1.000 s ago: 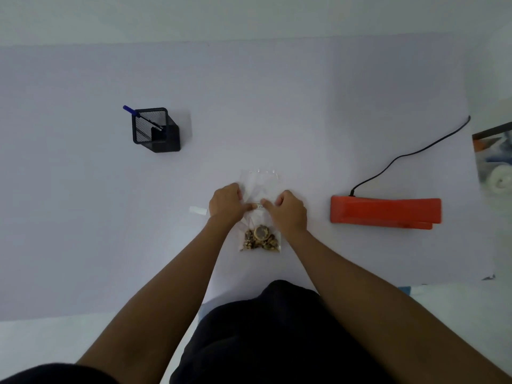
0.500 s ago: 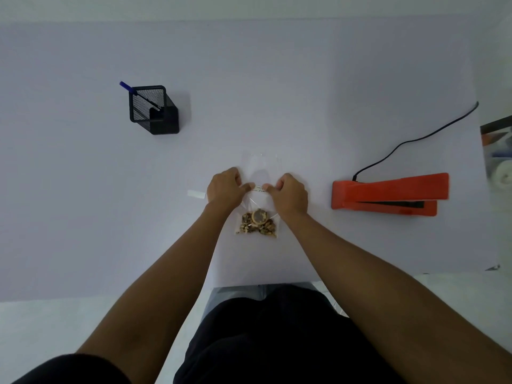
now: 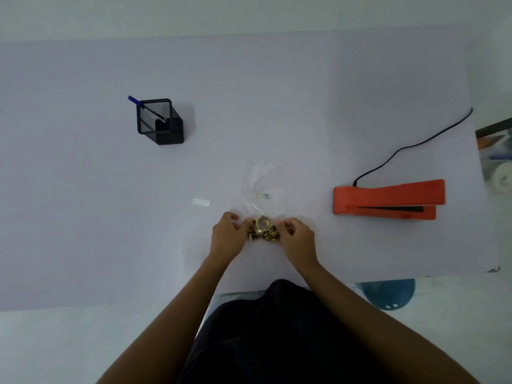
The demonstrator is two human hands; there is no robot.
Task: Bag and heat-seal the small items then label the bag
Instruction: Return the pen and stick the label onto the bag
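A clear plastic bag lies flat on the white table, its far end pointing away from me. Small brown metal items are bunched at its near end. A small written label sits on the bag's middle. My left hand pinches the bag's near left side beside the items. My right hand pinches the near right side. An orange heat sealer rests to the right, its jaw slightly apart, apart from both hands.
A black mesh pen holder with a blue pen stands at the far left. A white paper strip lies left of the bag. The sealer's black cord runs to the table's right edge. My dark lap is below.
Both hands slid from the bag's middle, where they covered the label, toward me to the end with the items. The label is now uncovered. The bag stayed in place.
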